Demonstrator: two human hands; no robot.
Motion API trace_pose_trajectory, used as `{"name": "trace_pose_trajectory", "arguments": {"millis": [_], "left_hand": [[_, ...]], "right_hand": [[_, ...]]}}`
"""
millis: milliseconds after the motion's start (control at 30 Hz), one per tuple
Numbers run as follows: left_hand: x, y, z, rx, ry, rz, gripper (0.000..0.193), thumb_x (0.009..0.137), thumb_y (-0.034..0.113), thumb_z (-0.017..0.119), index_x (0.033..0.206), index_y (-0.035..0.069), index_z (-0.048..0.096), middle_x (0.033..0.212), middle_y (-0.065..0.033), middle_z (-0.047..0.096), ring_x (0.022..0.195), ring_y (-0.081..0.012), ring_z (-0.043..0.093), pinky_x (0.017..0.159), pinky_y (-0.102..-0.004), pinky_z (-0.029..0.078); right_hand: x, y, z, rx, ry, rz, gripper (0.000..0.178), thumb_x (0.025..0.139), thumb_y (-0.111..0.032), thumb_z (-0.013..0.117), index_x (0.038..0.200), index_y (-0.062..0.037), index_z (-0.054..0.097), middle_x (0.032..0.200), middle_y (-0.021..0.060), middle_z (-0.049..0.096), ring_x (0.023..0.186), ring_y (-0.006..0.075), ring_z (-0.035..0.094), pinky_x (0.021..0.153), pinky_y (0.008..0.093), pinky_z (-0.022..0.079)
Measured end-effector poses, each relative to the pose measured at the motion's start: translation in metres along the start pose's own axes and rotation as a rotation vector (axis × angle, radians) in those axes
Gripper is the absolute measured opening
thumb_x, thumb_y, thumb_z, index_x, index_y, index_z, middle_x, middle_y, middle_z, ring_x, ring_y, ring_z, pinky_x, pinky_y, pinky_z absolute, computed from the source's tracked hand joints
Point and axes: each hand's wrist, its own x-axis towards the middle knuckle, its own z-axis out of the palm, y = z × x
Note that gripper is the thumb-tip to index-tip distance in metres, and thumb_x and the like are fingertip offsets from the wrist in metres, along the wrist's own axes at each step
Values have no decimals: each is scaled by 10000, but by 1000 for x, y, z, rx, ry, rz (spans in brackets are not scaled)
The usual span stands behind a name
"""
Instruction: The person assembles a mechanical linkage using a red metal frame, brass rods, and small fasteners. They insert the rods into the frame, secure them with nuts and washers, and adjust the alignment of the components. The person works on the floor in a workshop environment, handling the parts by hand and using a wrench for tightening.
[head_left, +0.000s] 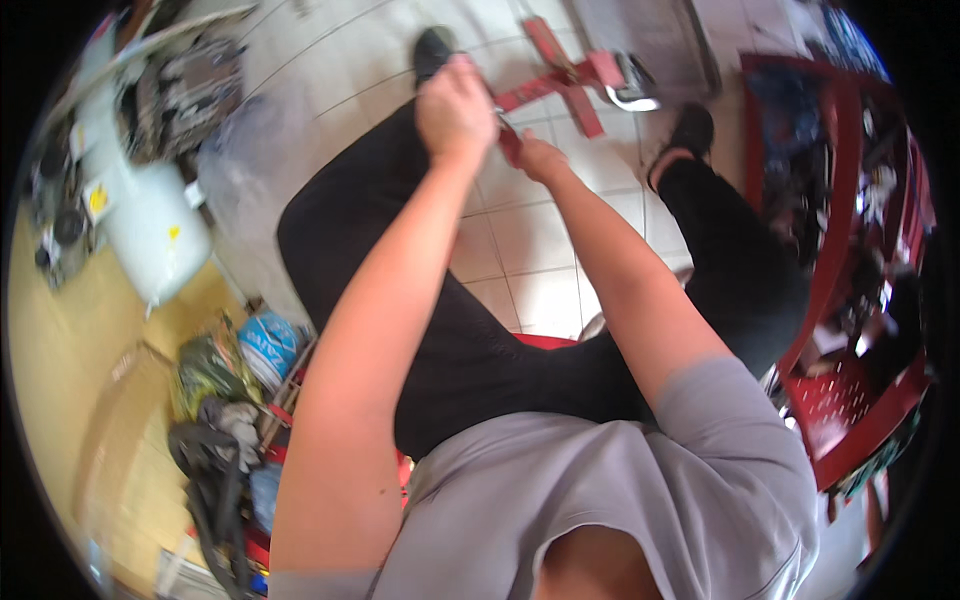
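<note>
Both my hands work at the near end of a red metal frame (575,85), at 1 o'clock.
I judge the step in hand as handling the small red piece (509,146) at 12 o'clock; the next move calls for a steady grip. My right hand (541,161) pinches that piece in its fingers; my left hand (455,115) is curled just beside the frame, but blur keeps me from telling what it holds. At 2 to 3 o'clock, a red rack (843,190) carries jumbled parts; at 8 to 9, a blue-and-white bag (266,350) hides its contents.
</note>
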Motion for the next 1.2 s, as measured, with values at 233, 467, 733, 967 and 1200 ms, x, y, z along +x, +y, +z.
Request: {"name": "trace_pose_trajectory", "arguments": {"millis": [233, 467, 733, 967, 1200], "left_hand": [[-35, 83, -6, -211, 233, 373, 268, 827, 342, 581, 899, 84, 573, 899, -85, 572, 907, -276, 535, 846, -470, 347], [-104, 113, -98, 10, -1202, 586, 235, 790, 233, 552, 857, 59, 695, 875, -132, 681, 875, -300, 649, 721, -409, 520], [-111, 98, -26, 531, -1706, 587, 295, 799, 197, 620, 1086, 142, 658, 1061, -53, 649, 927, -255, 640, 703, -430, 522], [-156, 92, 32, 638, -1917, 511, 397, 817, 255, 583, 1205, 171, 589, 1140, -36, 621, 975, -235, 627, 695, -415, 523], [-154, 112, 27, 625, -1894, 671, 407, 779, 209, 570, 1180, 154, 606, 1069, -37, 661, 952, -232, 649, 664, -424, 530]], "right_hand": [[47, 84, 32, -47, 42, -180, 284, 910, -168, 424, 1120, 12, 491, 933, 213, 616, 873, 312, 609, 761, 410, 477], [-28, 37, -18, 19, 176, -203, 265, 887, -112, 408, 1086, 43, 490, 923, 312, 607, 900, 470, 588, 819, 508, 452], [-54, 6, -74, -40, 200, -315, 275, 886, -167, 430, 1101, 0, 465, 895, 338, 584, 890, 482, 559, 784, 557, 413], [-53, -25, -98, -26, 166, -72, 278, 862, -206, 441, 967, 8, 585, 909, 262, 636, 894, 408, 616, 815, 493, 477], [-37, -40, -128, 70, 203, 85, 287, 811, -224, 543, 947, -2, 664, 945, 252, 645, 923, 383, 630, 817, 455, 502]]}}
